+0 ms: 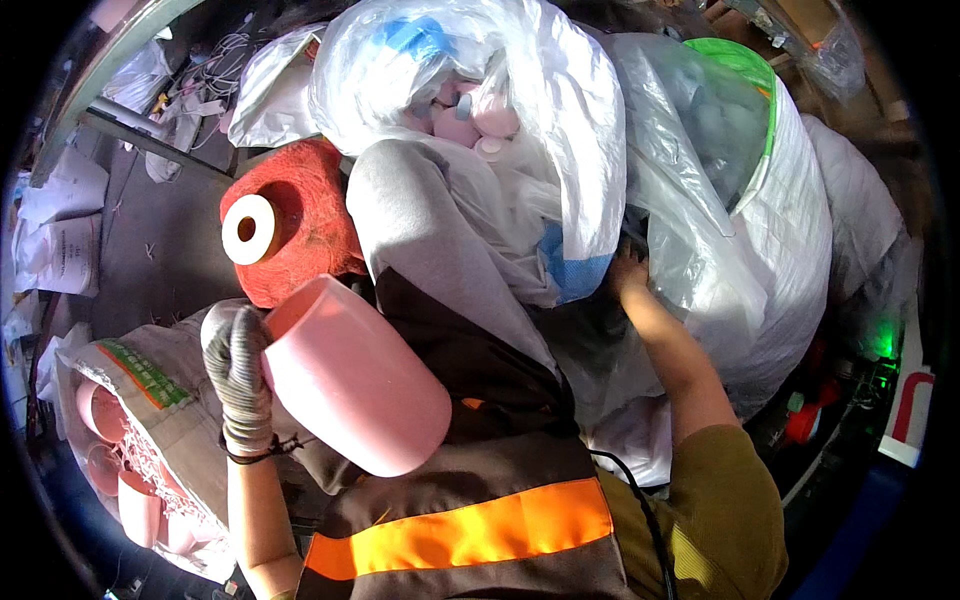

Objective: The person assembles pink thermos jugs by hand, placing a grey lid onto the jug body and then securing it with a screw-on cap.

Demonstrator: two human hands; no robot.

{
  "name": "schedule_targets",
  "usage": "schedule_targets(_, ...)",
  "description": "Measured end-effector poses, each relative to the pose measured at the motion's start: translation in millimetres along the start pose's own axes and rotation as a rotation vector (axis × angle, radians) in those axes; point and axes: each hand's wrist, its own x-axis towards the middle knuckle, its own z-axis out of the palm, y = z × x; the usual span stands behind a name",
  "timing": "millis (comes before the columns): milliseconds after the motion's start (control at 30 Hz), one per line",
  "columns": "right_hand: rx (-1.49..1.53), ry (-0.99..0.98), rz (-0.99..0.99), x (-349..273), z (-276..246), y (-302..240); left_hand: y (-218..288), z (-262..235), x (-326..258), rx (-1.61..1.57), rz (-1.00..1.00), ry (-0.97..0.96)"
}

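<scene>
My left hand (238,375), in a grey striped knitted glove, is closed on the upper rim of a smooth pink cup-shaped container (365,385). The container is tilted over my lap, its mouth toward the upper left. My bare right hand (630,276) reaches down between a white bag with a clear liner (590,130) and a larger white sack (790,240). Shadow and plastic hide its fingertips, so its grip does not show. Several small pink rounded pieces (456,128) lie inside the clear-lined bag.
A large red thread cone (310,210) with a pale core lies left of my knee. At the lower left, an opened woven sack (150,375) holds several pink containers (138,508) and pink scraps. Tangled white cables (222,65) lie at the upper left; a green light (884,340) glows at right.
</scene>
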Motion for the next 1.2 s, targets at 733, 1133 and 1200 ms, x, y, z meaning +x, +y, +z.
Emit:
schedule_targets(733, 1.655, -0.811, -1.375, -209.3, -369.8, -164.6, 38.8, -5.5, 5.9, -0.196, -0.473, -0.834)
schedule_targets(1133, 0.774, 0.443, -1.023, -262.8, -286.9, -254.6, 17.6, -11.8, -8.4, -0.483, -0.296, -0.455)
schedule_targets(1200, 0.828, 0.423, -0.899, -258.6, -302.0, -238.1, 11.0, -17.2, -5.1, -0.580, -0.384, -0.522)
